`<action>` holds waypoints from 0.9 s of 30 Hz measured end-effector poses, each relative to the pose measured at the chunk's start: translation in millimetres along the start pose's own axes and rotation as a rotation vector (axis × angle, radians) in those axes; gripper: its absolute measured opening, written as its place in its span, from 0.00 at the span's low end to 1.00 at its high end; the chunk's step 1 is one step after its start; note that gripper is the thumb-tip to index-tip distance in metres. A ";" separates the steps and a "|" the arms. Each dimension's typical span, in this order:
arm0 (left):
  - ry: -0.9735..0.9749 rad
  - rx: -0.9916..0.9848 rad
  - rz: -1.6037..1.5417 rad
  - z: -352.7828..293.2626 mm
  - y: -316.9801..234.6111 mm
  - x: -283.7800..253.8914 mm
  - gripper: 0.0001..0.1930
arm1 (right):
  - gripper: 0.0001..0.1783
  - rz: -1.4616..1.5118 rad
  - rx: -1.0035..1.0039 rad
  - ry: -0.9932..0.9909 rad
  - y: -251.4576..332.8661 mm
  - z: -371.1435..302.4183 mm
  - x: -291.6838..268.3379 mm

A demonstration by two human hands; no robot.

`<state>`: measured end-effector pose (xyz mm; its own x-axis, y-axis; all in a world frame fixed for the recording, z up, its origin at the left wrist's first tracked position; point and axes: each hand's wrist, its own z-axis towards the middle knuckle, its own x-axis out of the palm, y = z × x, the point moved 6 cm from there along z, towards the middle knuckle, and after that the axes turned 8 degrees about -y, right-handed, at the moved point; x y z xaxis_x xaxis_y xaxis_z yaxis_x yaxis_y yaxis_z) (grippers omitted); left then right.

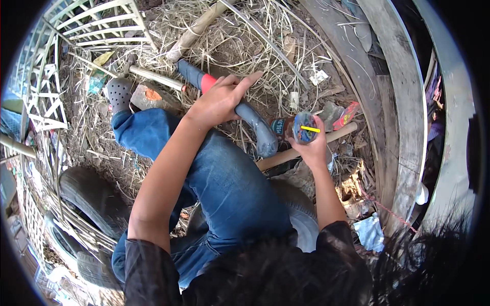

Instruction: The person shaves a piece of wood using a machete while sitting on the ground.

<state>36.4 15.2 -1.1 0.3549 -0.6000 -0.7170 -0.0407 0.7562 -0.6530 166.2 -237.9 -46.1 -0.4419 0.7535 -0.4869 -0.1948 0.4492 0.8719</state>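
— Well, what's in each hand?

— Left hand (217, 102), centre of the frame, is clenched over the grey handle of a long tool (245, 115) that has a red band and lies across the knee of the blue jeans (229, 183). Right hand (311, 145), just right of centre, grips a small round bottle (304, 128) with a blue and yellow top.

— How would they handle?

— The tool looks stiff and fairly heavy; I'd take it on the grey grip. The bottle seems light, maybe slick, so hold it round the body.

— Around them?

— A wooden stick (306, 148) under the bottle, dry straw (245, 35) above, old tyres (87, 194) lower left.
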 end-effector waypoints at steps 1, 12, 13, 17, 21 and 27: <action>-0.007 -0.013 -0.002 -0.3 0.5 -2.5 0.54 | 0.48 -0.048 0.008 0.050 -6.7 1.6 3.3; -0.069 -0.053 -0.068 -2.1 2.3 -17.0 0.58 | 0.56 -0.337 -0.176 -0.040 -21.3 -26.0 38.9; -0.086 -0.052 -0.081 -2.7 3.8 -19.5 0.58 | 0.57 -0.356 -0.187 -0.020 -14.6 -26.7 40.5; -0.101 -0.076 -0.087 -6.0 7.2 -17.9 0.59 | 0.63 -0.401 -0.177 0.002 0.1 -27.7 35.3; -0.117 -0.045 -0.092 -2.5 -0.6 -19.5 0.57 | 0.67 -0.403 -0.185 -0.003 -3.4 -30.0 28.7; -0.122 -0.070 -0.117 -8.4 1.5 -24.5 0.57 | 0.63 -0.223 -0.397 -0.023 48.6 -31.4 -6.3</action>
<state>19.8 28.8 13.5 0.4718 -0.6435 -0.6027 -0.0558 0.6605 -0.7488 132.0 -235.8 1.0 -0.3324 0.6719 -0.6618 -0.6059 0.3857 0.6958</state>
